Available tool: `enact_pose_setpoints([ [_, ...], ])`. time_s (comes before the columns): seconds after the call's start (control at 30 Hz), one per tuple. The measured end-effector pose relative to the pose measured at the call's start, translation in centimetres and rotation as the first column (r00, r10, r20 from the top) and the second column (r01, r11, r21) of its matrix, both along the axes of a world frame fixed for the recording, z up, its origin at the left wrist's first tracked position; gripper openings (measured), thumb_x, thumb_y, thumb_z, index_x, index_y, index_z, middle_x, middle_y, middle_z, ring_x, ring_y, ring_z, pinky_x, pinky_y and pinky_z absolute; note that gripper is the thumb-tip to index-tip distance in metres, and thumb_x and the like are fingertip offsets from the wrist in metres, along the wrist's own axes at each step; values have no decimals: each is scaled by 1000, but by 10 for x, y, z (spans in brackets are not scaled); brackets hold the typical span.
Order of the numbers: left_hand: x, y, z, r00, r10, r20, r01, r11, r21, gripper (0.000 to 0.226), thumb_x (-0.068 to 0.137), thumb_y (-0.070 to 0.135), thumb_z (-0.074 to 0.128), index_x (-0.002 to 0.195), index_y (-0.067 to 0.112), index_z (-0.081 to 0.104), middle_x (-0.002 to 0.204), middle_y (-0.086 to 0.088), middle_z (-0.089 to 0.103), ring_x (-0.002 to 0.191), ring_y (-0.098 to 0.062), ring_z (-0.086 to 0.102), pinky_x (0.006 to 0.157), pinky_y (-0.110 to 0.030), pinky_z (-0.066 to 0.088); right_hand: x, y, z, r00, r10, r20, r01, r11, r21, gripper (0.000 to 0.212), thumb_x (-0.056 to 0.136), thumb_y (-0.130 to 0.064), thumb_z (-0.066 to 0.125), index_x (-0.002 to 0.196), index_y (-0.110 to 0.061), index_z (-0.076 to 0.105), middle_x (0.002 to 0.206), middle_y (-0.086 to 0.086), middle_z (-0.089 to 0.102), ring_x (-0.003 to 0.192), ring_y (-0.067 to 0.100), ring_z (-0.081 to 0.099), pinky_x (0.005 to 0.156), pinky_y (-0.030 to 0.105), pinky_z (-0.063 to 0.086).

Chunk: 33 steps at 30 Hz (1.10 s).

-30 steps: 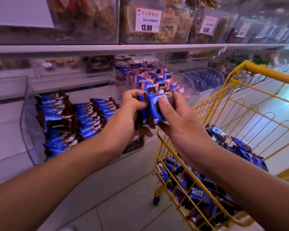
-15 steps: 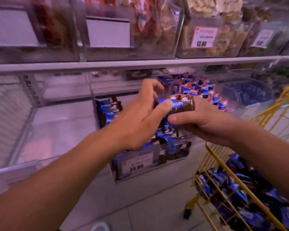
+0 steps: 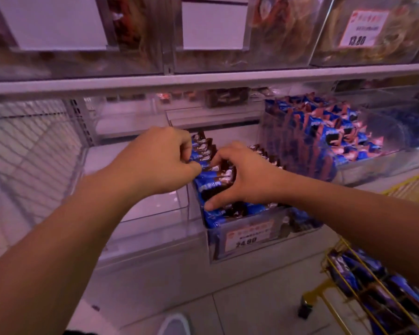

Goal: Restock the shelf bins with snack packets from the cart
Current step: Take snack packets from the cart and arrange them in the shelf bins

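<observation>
Restock, midway: left hand (image 3: 155, 163) and right hand (image 3: 247, 180), each grip closed on blue snack packets (image 3: 209, 183), setting them into the part-filled bin (image 3: 247, 240); more wait in the cart (image 3: 348, 284).

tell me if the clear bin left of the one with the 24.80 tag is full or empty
Empty as far as shown: the clear bin shows only its bare floor, while the neighbouring bin holds rows of blue snack packets.

Snack packets (image 3: 212, 182): blue with dark brown ends, white patches. Bin (image 3: 300, 234): clear plastic. Price label (image 3: 249, 235): white and orange-red, black digits. Right bin's packets (image 3: 336, 131): blue, brown, pink. Cart (image 3: 336, 269): yellow wire. Shelf (image 3: 203, 81): pale grey. Floor (image 3: 228, 298): light tiles.
</observation>
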<state>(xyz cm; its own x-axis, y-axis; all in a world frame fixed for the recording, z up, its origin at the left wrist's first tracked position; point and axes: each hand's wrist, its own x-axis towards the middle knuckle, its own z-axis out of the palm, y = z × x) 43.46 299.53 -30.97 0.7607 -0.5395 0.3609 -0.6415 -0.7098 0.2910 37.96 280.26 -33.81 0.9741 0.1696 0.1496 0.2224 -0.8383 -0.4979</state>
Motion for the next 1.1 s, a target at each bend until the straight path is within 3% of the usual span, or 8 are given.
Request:
enact_pose_setpoints([
  [0.13,-2,-5,4,996,-76,45,73,995,61,49,63,49,55,104,23,60,112,-1,54,105,-19,50,91,-40,47,5,-8,-1,990,106,-98,-122,976,-181,114,61,-67,81,151,-24,25,150,-1,33,135,14,33,115,34,30],
  [0.43,-3,-27,10,998,-8,-57,43,753,657,32,93,39,37,102,24,64,111,-1,64,101,-19,55,95,-39,46,15,-10,-4,925,92,-369,-171,967,-190,130,75,-72,66,153,-22,-25,164,-4,-23,151,15,-17,122,33,-1],
  [0.6,-11,-34,19,998,60,-16,-32,725,688,32,89,44,46,112,28,64,109,-2,62,95,-19,54,88,-34,45,-10,-30,29,956,69,-286,-115,983,-146,113,82,-69,60,157,-28,-14,166,-6,-14,152,12,-7,120,29,2],
  [0.7,-24,-48,29,995,-34,92,-16,867,498,34,88,47,54,113,27,64,108,0,66,92,-18,57,86,-38,50,-57,-74,61,995,28,-98,-58,946,-318,89,81,-70,55,155,-28,28,164,-3,19,147,8,20,111,9,11],
  [0.83,-76,-116,31,912,-391,125,393,919,5,27,84,48,49,90,28,66,84,8,68,77,-12,63,74,-37,53,-134,-146,76,988,-149,-33,130,933,-334,39,80,-60,62,91,-26,76,85,-11,73,78,-2,65,69,9,46],
  [0.93,-126,-174,12,793,-608,42,609,793,-23,21,83,42,57,89,24,67,81,8,67,74,-10,62,71,-34,52,-176,-207,47,834,-426,-352,213,835,-507,37,80,-48,76,102,-18,73,95,-5,71,86,8,66,81,21,51],
  [1.0,-147,-207,-3,716,-698,12,697,716,36,17,86,36,64,93,21,68,85,7,67,76,-11,61,72,-33,51,-196,-237,22,540,-553,-635,173,811,-559,46,76,-47,81,111,-21,66,111,-2,62,105,22,63,91,38,55],
  [1.1,-164,-253,-12,630,-775,-51,763,606,223,21,85,40,65,94,21,69,85,7,67,78,-13,61,70,-29,47,-214,-259,-1,278,-556,-783,173,831,-529,78,70,-43,87,137,-26,51,139,0,52,118,30,59,72,36,61],
])
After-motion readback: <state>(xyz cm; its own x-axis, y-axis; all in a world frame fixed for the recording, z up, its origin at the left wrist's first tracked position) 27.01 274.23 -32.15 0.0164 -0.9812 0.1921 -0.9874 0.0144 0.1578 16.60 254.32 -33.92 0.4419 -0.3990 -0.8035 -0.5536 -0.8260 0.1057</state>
